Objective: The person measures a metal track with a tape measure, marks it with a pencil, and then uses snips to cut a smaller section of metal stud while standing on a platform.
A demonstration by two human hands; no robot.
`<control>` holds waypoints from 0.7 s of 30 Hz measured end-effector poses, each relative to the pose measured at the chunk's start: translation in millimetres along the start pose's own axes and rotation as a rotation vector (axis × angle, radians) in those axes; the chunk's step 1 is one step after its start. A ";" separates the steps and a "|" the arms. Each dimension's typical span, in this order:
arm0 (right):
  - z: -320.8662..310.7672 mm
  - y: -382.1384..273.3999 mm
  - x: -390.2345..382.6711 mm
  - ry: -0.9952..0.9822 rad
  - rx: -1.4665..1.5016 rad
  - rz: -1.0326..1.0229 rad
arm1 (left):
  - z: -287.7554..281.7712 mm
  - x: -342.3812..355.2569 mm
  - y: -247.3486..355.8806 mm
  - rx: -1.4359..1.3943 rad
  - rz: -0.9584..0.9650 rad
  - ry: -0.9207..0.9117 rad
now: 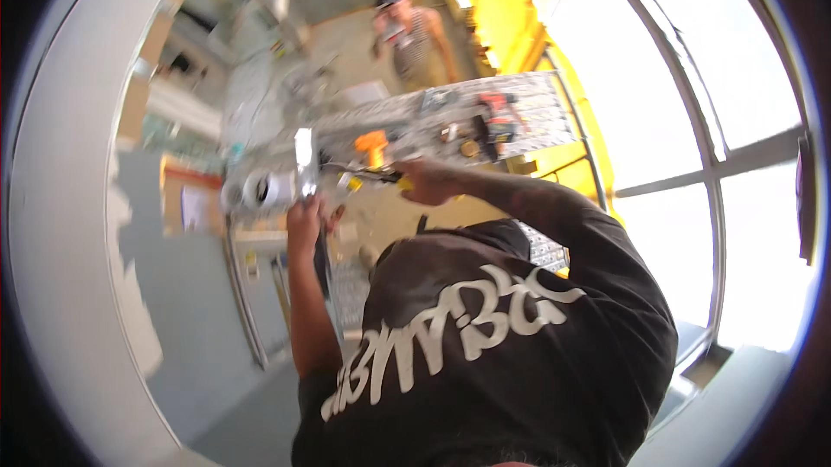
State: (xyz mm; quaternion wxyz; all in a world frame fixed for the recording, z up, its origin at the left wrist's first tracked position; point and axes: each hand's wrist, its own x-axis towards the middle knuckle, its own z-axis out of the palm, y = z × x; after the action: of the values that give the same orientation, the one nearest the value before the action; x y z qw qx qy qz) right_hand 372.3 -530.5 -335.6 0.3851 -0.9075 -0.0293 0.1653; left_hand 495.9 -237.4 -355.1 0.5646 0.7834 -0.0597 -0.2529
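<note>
My left hand point(305, 223) is closed around a narrow, shiny metal strip point(304, 155) that rises from the fist. A dark length point(323, 266) hangs below the same hand; I cannot tell whether it belongs to the strip. To the right, my right hand point(426, 181) grips a slim dark hand tool with yellow parts point(374, 174), its far end pointing at the strip. Blur hides the tool's exact kind and whether it touches the strip. Just beyond it, an orange tool point(372, 147) lies on the patterned metal platform point(541, 90).
A red and black cordless drill point(497, 116) and a tape roll point(470, 148) lie farther right on the platform. At the left sits a white cylindrical roll point(275, 189). Another person point(414, 41) stands beyond the platform. Yellow sheeting point(502, 8) and large windows point(645, 60) border the right.
</note>
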 end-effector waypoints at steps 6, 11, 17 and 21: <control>-14.4 -19.1 11.8 0.678 0.494 0.034 | 58.6 -32.9 13.9 -0.052 -0.070 -0.225; -23.5 -18.7 5.3 0.894 0.548 0.044 | 97.0 -42.6 37.9 -0.026 -0.026 -0.293; -33.5 4.4 -16.3 0.617 1.067 0.168 | 113.0 -43.7 40.4 0.104 0.104 -0.454; -32.3 32.5 -25.4 0.409 1.263 0.335 | 124.1 -36.7 47.1 0.336 0.360 -0.583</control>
State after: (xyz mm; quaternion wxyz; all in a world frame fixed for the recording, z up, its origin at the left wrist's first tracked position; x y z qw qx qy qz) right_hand 356.4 -580.1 -330.7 0.8077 -0.5141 0.2868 0.0330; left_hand 415.7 -346.2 -329.0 0.4231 0.7371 -0.3953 -0.3485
